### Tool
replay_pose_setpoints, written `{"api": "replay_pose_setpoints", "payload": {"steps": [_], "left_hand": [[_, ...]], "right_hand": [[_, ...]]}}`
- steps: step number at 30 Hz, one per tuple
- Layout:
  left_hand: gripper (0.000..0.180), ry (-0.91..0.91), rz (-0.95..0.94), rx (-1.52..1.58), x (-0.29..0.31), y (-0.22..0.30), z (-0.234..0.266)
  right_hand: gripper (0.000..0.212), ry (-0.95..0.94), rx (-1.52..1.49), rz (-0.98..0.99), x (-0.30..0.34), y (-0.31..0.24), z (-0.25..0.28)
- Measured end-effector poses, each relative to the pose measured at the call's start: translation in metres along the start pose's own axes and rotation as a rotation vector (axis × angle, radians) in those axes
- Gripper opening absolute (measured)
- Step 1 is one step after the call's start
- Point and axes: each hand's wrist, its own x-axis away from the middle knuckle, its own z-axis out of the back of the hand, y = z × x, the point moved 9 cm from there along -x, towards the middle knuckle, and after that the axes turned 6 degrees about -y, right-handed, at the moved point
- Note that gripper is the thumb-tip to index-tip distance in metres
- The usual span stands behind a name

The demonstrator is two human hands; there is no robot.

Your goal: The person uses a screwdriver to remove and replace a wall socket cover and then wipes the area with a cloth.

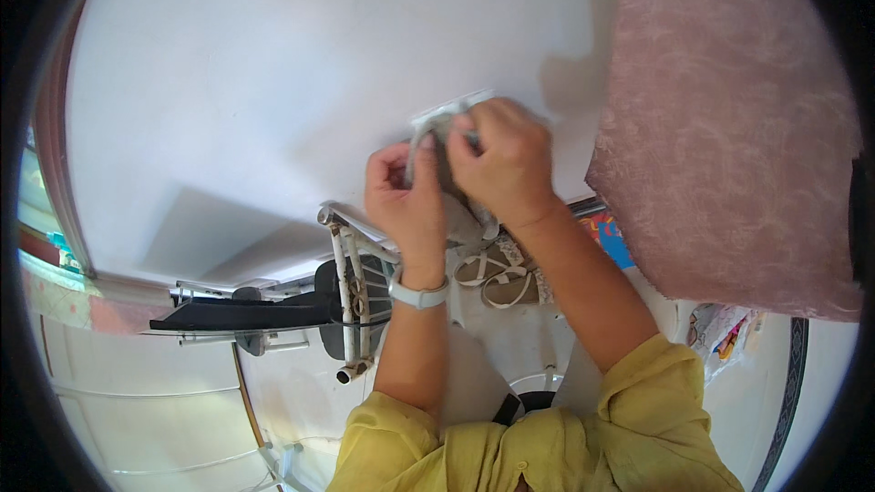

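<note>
A limp grey cloth [444,164] hangs between my two hands, against a broad white surface [273,64]. My left hand [404,191] pinches its left edge between thumb and fingers. With curled fingers, my right hand [507,157] grips the upper right part of the same cloth. Just behind the cloth's top, a small white strip [453,107] shows on the white surface, partly covered by the fingers. Whether the cloth touches that strip, I cannot tell. A pale watch [418,294] is around my left wrist.
Below my hands lies a pair of strappy sandals [499,278]. A white metal frame [351,301] stands to the left, with a black flat-topped item [246,312] beside it. Pink patterned fabric [729,128] hangs at the right, above a plastic bag [722,333].
</note>
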Motion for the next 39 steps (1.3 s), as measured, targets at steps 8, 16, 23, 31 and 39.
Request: {"api": "replay_pose_setpoints", "payload": {"steps": [8, 16, 23, 31, 39], "left_hand": [[0.009, -0.095, -0.243, -0.180, 0.022, 0.024, -0.037], [0.009, -0.042, -0.047, -0.049, 0.015, 0.006, -0.013], [0.012, 0.061, 0.087, 0.020, 0.006, -0.006, 0.017], [0.012, -0.116, -0.041, 0.055, 0.014, 0.005, -0.022], [0.012, -0.337, -0.037, -0.101, 0.030, 0.005, -0.066]], "right_hand": [[0.013, 0.051, -0.106, -0.203, 0.007, 0.035, 0.019], [0.012, 0.048, -0.120, -0.172, 0.005, 0.014, -0.001], [0.011, -0.003, -0.065, -0.056, 0.000, -0.015, -0.025], [0.015, 0.018, -0.086, -0.249, -0.002, 0.030, 0.005], [0.017, 0.013, -0.102, -0.640, 0.018, 0.086, 0.024]]}}
